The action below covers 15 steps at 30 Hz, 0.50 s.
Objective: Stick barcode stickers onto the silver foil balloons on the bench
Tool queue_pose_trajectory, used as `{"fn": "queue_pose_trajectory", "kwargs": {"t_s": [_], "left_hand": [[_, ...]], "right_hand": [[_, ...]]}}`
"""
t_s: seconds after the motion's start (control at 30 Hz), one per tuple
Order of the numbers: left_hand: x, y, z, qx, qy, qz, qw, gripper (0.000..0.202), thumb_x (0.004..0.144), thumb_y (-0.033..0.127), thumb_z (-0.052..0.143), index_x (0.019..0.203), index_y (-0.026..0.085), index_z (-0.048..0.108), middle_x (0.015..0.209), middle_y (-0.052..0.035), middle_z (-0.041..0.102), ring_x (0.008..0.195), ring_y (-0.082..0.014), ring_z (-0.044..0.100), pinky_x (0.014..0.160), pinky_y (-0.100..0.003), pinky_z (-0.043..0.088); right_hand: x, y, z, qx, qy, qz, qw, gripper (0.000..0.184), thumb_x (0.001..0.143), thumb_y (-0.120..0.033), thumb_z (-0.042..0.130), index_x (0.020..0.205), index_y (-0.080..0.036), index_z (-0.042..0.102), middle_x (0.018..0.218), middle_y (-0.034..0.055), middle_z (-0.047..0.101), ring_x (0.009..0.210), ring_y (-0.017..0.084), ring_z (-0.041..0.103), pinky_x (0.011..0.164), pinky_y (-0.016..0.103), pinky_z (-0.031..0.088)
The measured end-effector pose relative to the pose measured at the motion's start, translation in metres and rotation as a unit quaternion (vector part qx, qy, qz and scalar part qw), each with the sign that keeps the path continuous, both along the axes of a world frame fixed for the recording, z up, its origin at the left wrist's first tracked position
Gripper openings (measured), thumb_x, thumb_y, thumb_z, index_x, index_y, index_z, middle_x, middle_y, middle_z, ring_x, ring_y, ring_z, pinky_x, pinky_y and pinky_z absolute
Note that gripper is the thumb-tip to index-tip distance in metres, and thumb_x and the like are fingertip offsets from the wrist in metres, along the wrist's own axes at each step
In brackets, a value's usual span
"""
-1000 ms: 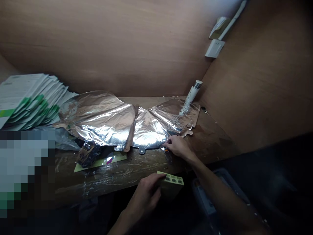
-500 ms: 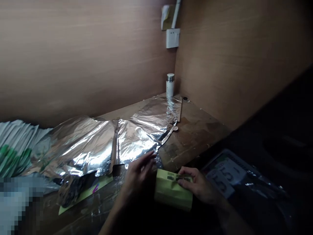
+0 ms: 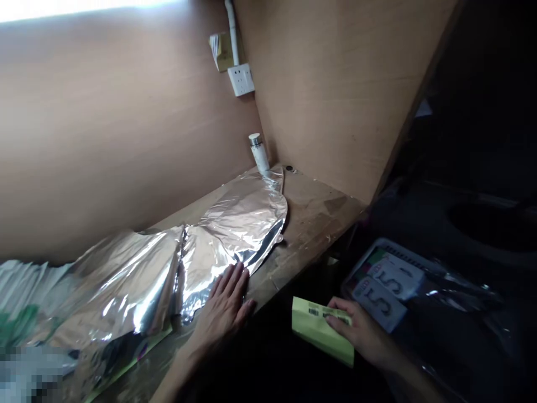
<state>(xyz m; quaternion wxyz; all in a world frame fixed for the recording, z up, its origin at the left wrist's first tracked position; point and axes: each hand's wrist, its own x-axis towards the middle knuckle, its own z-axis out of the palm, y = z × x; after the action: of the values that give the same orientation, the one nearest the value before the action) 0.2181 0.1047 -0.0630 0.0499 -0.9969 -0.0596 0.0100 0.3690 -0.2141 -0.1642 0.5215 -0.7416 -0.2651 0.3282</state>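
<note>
The left hand has come down flat, fingers spread, pressing the near edge of the foil to the table. The right hand has drawn the packet rightward and pinches it beside the tray.

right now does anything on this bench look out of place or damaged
Only the silver foil sheets: creased and overlapping untidily along the bench, the left hand flat on their near edge. The bench top looks scuffed. The right hand holds a green packet.
</note>
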Motion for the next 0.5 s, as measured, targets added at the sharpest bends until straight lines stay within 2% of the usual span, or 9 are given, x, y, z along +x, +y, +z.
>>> {"fn": "queue_pose_trajectory", "kwargs": {"t_s": [0.07,0.1,0.17,0.23,0.33,0.43,0.5], "left_hand": [[-0.012,-0.001,0.005,0.004,-0.001,-0.03,1.0,0.066,0.1,0.053,0.043,0.157,0.02,0.035,0.163,-0.0105,0.031,0.15,-0.0319,0.029,0.12,-0.05,0.03],[-0.013,-0.002,0.009,0.007,-0.003,-0.033,0.999,0.062,0.1,0.053,0.044,0.152,0.02,0.044,0.159,-0.0116,0.039,0.145,-0.0326,0.038,0.116,-0.05,0.036],[0.001,-0.009,0.021,0.011,-0.005,-0.02,1.0,0.049,0.1,0.052,0.045,0.133,0.02,0.062,0.141,-0.0129,0.059,0.126,-0.0322,0.057,0.103,-0.047,0.047],[0.036,-0.024,0.031,0.015,-0.033,-0.004,0.999,0.041,0.101,0.049,0.043,0.115,0.02,0.068,0.122,-0.0124,0.069,0.108,-0.0298,0.065,0.091,-0.042,0.051],[0.107,-0.055,0.035,0.031,-0.082,-0.01,0.996,0.039,0.101,0.046,0.044,0.118,0.017,0.064,0.119,-0.0143,0.067,0.108,-0.03,0.063,0.088,-0.038,0.05],[0.163,-0.078,0.032,0.078,-0.023,0.013,0.997,0.035,0.1,0.034,0.041,0.116,0.013,0.064,0.108,-0.0175,0.068,0.099,-0.032,0.064,0.081,-0.039,0.05],[0.181,-0.083,0.032,0.11,0.04,0.028,0.993,0.033,0.097,0.024,0.038,0.109,0.011,0.066,0.098,-0.019,0.068,0.088,-0.0326,0.065,0.073,-0.039,0.049]], "right_hand": [[-0.006,-0.001,-0.005,0.001,-0.003,-0.006,1.0,0.026,0.094,-0.043,0.056,0.091,-0.019,0.065,0.079,0.0009,0.062,0.072,0.017,0.054,0.062,0.025,0.038],[-0.01,0.0,-0.006,0.009,-0.005,-0.01,1.0,0.026,0.094,-0.042,0.056,0.09,-0.018,0.065,0.079,0.0007,0.062,0.073,0.017,0.055,0.064,0.025,0.039],[-0.02,0.007,-0.009,0.035,-0.003,-0.023,0.999,0.025,0.094,-0.04,0.056,0.088,-0.017,0.065,0.078,0.0006,0.062,0.077,0.016,0.056,0.067,0.025,0.04],[-0.031,0.018,-0.012,0.059,0.019,-0.037,0.997,0.025,0.093,-0.037,0.057,0.085,-0.015,0.065,0.076,0.0005,0.061,0.076,0.015,0.055,0.067,0.023,0.039],[-0.05,0.03,-0.017,0.084,0.067,-0.051,0.993,0.022,0.091,-0.035,0.06,0.086,-0.014,0.066,0.074,0.0002,0.06,0.071,0.013,0.053,0.062,0.021,0.038],[-0.065,0.028,-0.025,0.101,0.066,-0.041,0.992,0.022,0.092,-0.036,0.061,0.087,-0.014,0.066,0.074,-0.0002,0.061,0.069,0.012,0.054,0.059,0.019,0.037],[-0.062,0.02,-0.037,0.091,0.035,-0.034,0.995,0.027,0.095,-0.038,0.056,0.089,-0.014,0.067,0.074,-0.0003,0.062,0.068,0.011,0.055,0.058,0.019,0.037]]}}
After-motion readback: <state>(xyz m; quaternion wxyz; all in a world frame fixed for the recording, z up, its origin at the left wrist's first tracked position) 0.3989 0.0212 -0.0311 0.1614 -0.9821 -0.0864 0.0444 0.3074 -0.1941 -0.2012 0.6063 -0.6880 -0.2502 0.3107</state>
